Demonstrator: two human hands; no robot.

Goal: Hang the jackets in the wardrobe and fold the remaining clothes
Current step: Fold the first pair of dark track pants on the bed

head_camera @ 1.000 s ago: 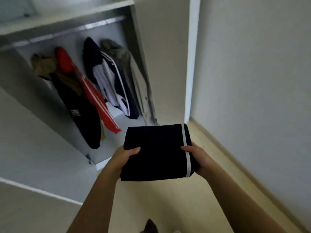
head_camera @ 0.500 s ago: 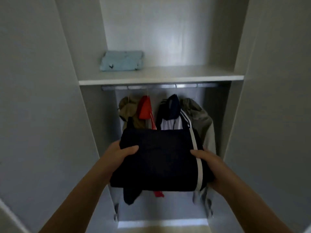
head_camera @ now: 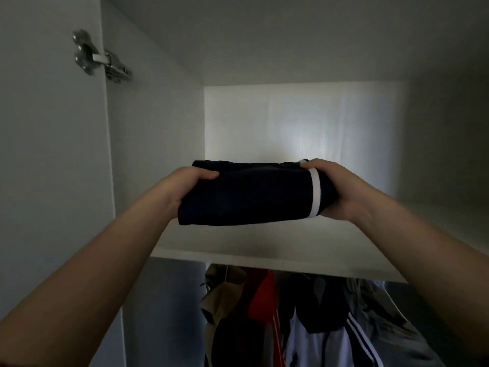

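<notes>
The wardrobe [head_camera: 158, 128] stands open; its upper shelf [head_camera: 264, 251] crosses the view, and the jackets [head_camera: 304, 313] already hang under it at 6 o'clock; the folded dark garment [head_camera: 246, 197] is held over the shelf, seemingly not yet resting; the left hand [head_camera: 185, 186] grips its edge at 9 o'clock, the right hand [head_camera: 336, 189] at 3 o'clock, fingers curled around the cloth. I judge this the storing step; next the garment must go down flat. Half a second before, it was lower, in front of the jackets.

One head cam, wide-angle, aimed fwd into wardrobe [head_camera: 156, 123], close, just above upper shelf [head_camera: 264, 251] level
</notes>
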